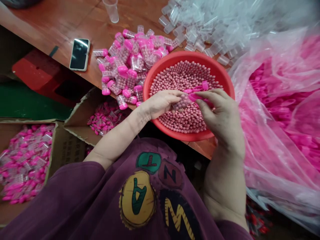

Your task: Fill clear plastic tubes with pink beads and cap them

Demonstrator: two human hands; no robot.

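Observation:
Over a red basin (147, 78) full of small pink balls (185, 75), my left hand (163, 103) is closed around a clear plastic vial (181, 101) with pink balls inside. My right hand (220, 110) pinches a bright pink cap (193, 97) at the vial's mouth. Further pink caps (205, 85) stick out by its fingers, some partly hidden by them. Whether the cap is seated on the vial I cannot tell. Left of the basin lies a pile of filled vials with pink caps (132, 60).
Empty clear vials (195, 33) are heaped behind the basin. A plastic bag of pink caps (275, 96) bulges at the right. A phone (80, 55) and a clear cup (111, 11) are on the table. Cardboard boxes (72, 146) at lower left hold capped vials.

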